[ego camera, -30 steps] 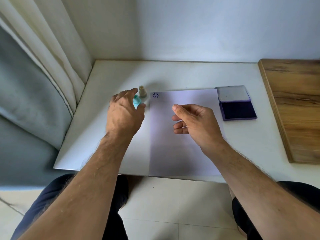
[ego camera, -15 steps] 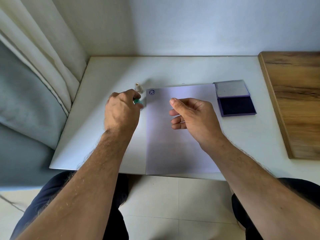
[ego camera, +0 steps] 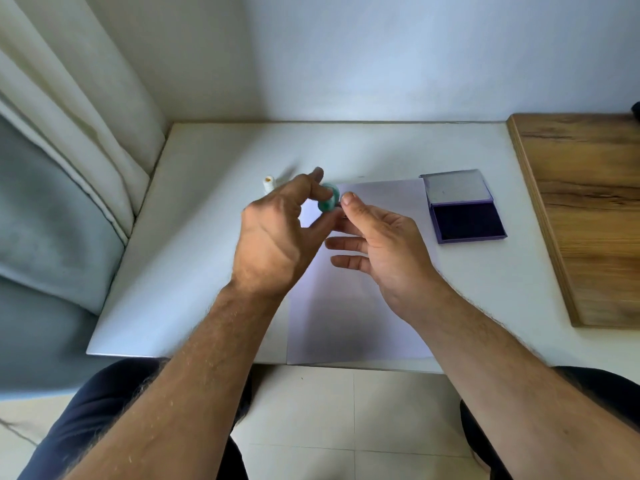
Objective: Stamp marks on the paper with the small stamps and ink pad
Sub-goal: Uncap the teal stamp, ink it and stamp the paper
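Note:
My left hand (ego camera: 277,240) pinches a small teal stamp (ego camera: 328,201) between thumb and fingers, lifted above the upper left part of the white paper (ego camera: 349,313). Just right of the stamp my right hand (ego camera: 381,251) is open, its thumb tip close to the stamp and perhaps touching it. A cream-coloured stamp (ego camera: 268,183) stands upright on the table left of the paper. The ink pad (ego camera: 465,221) lies open to the right of the paper, lid flipped back, dark pad showing. The mark stamped earlier in the paper's top left corner is hidden by my hands.
The white table (ego camera: 194,258) fills a corner, with a curtain (ego camera: 69,109) and a grey cushion along its left side and a wall behind. A wooden board (ego camera: 588,209) lies along the right. My knees and the tiled floor show below the front edge.
My left hand picked the teal stamp up off the table and carried it right, over the paper. My right hand rose to meet it. The cream stamp stayed put.

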